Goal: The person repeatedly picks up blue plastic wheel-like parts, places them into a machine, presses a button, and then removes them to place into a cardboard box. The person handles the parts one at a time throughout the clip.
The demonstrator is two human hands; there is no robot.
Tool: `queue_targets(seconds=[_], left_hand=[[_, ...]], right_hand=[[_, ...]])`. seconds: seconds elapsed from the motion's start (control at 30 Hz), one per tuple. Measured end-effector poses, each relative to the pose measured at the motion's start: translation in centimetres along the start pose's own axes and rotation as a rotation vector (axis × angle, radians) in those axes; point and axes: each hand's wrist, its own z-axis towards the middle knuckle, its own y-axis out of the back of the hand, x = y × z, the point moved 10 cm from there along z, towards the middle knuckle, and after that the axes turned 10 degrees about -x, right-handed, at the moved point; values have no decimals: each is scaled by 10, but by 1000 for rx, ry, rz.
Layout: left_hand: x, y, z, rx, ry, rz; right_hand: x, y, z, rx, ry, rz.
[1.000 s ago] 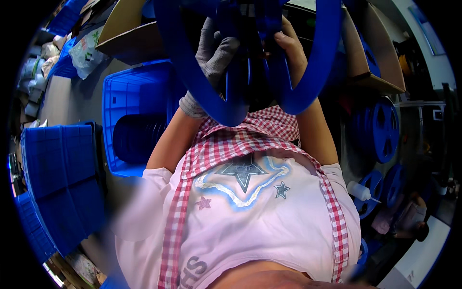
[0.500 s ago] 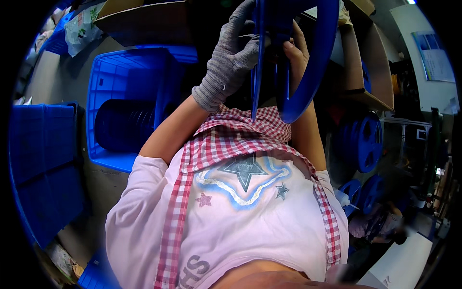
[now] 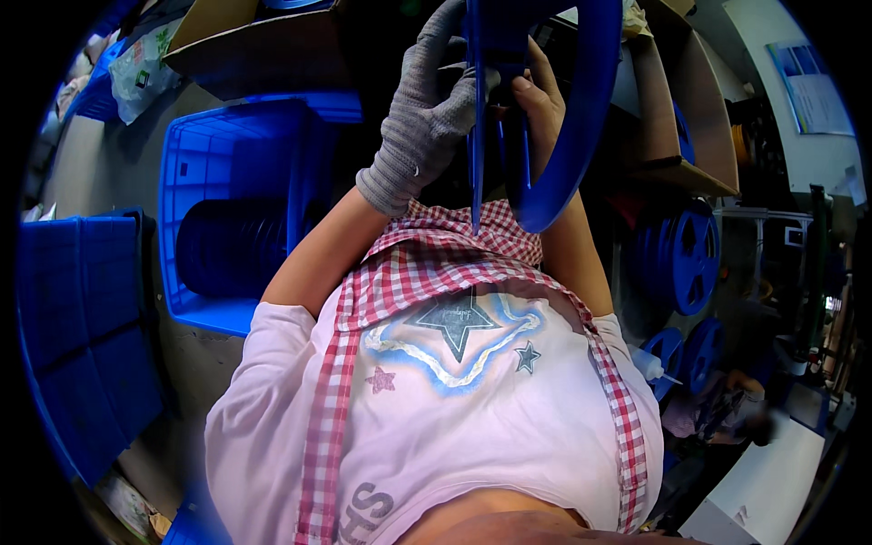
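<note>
Biggest stuff first: tall blue crates [image 3: 86,318] far L, then an open blue crate [image 3: 209,313] w/ a row of dark blue discs [image 3: 232,245] standing on edge inside. Cardboard carton [image 3: 677,127] upper R, and below it a bunch of blue spoked reels [image 3: 695,259] stacked face to face.

Main thing rn is the blue plastic reel [image 3: 568,154], up at top centre in front of the checked apron [image 3: 436,250], top cut off by the frame edge. Progress-wise: two flanges facing each other w/ hub parts btwn them, so looks at least partly together imo. Can't tell if the hub's fully seated, too dark in there, so idk what's left on this one. Looks: deep glossy blue, smooth rims, L flange nearly edge-on, R one angled w/ a big cutout. No obvious cracks afaict.

Both hands are on it. Left hand [image 3: 409,141], grey knit glove, is curled round the L flange near the middle. Right hand [image 3: 543,104], bare, has thumb + fingers closed in by the hub, partly hidden.

Smallest: white squeeze bottle [image 3: 647,363] w/ a thin nozzle, lower R.
</note>
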Motion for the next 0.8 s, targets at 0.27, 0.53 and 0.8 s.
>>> queue_targets(seconds=[0.27, 0.53, 0.8], left_hand=[[2, -3, -2, -5, 8, 4], [4, -3, -1, -11, 10, 7], [4, -5, -1, -17, 19, 5]], right_hand=[[16, -9, -7, 2, -19, -22], [21, -6, -6, -27, 60, -92], [22, -6, -8, -22, 41, -47]])
